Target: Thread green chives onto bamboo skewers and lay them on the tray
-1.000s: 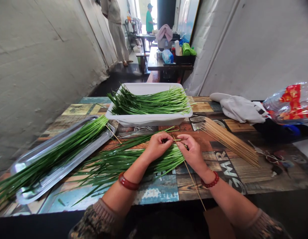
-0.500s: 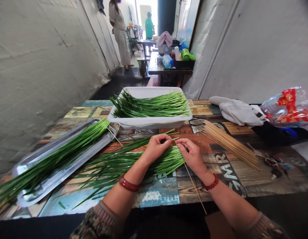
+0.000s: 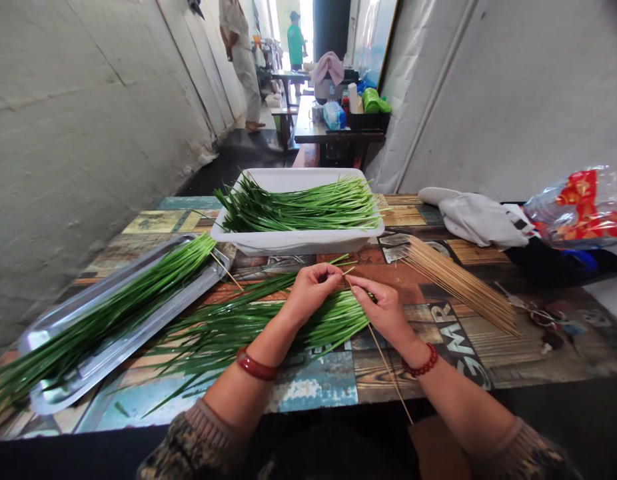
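Chives on the skewer: a flat fan of green chive stalks (image 3: 268, 323) lies on the patterned table (image 3: 318, 383), just in front of the white tub, cut ends toward the hands and leaf tips trailing off to the left.
Skewer: a thin bamboo skewer (image 3: 383, 363) runs from the fingertips, in front of the tub, back toward the person at the near table edge, crossing the cut ends of the chives.
Left hand (image 3: 311, 293): fingers pinched together on the chive ends, just in front of the tub; a red-brown bangle sits on the wrist.
Right hand (image 3: 386, 310): thumb and fingers clamped on the skewer near its tip, just right of the left hand, fingertips almost touching it; a red bead bracelet sits on the wrist.
White tub (image 3: 298, 241): a rectangular plastic tub at the middle of the table, heaped with loose chives lying crosswise.
Steel tray (image 3: 138, 333): left of the tub, a long metal tray holding a row of chives, a skewer end poking out at the tub side.
Spare skewers (image 3: 458, 283): right of the tub, a loose bundle lying on the table.
White cloth (image 3: 481, 220): right of the tub, crumpled near the wall.
Plastic bag (image 3: 583, 207): farther right of the tub, clear with red print.
Beyond the tub: a second table with bottles and bags, and two people standing in the corridor.
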A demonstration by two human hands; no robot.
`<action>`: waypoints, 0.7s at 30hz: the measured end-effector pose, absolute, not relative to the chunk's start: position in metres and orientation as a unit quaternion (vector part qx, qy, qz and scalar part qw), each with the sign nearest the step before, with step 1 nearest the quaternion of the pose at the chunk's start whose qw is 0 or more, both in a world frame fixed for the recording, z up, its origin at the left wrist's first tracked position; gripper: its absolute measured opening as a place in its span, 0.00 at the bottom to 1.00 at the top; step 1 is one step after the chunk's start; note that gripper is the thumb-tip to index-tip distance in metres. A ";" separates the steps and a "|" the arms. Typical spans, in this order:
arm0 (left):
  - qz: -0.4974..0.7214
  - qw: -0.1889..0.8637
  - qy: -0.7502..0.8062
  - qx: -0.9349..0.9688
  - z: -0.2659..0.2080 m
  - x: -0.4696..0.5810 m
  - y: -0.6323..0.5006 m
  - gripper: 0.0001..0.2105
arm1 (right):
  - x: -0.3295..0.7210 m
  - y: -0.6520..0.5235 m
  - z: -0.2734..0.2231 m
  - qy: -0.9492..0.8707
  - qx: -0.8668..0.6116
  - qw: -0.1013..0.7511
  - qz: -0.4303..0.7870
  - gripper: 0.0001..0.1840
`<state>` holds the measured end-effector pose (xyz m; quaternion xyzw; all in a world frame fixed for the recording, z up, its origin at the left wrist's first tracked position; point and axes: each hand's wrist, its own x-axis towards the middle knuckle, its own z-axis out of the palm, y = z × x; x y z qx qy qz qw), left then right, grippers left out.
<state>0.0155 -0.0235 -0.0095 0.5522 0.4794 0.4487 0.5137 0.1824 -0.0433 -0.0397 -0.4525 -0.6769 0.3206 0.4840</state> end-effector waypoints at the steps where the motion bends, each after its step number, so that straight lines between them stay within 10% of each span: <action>1: 0.449 0.514 0.479 0.552 -0.009 0.016 -0.024 0.11 | 0.182 -0.043 -0.040 -0.679 -0.452 0.483 0.319 0.14; 21: 0.450 0.516 0.479 0.549 -0.007 0.016 -0.025 0.09 | 0.183 -0.045 -0.041 -0.704 -0.432 0.480 0.295 0.14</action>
